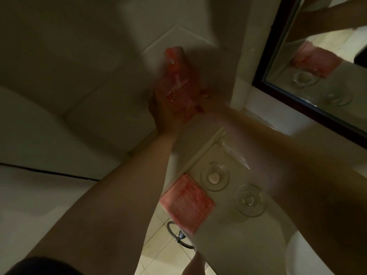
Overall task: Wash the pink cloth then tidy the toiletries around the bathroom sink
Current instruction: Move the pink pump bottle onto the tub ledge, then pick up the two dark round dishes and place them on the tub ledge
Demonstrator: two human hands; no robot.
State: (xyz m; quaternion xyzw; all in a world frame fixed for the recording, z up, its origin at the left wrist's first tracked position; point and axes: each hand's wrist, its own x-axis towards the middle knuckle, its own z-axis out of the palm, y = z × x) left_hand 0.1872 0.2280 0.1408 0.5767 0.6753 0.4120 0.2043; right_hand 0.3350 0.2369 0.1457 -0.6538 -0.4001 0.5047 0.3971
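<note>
While both bare arms stretch out over the beige tiled counter (218, 245), a dark-framed wall mirror (278, 66) hangs at the right. Left hand (158, 110) and blurred right hand (200, 100) clutch a wet, crumpled pink cloth (176, 84) between them above the counter's far end. A folded pink square cloth (186, 203) lies by two clear glass dishes (214, 176).

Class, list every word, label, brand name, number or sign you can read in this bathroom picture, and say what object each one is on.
None can be read.
The pink-red bottle held up in both hands is motion-blurred; any label on it is unreadable.
The folded pink cloth on the counter, the two glass dishes and the mirror frame show no lettering.
</note>
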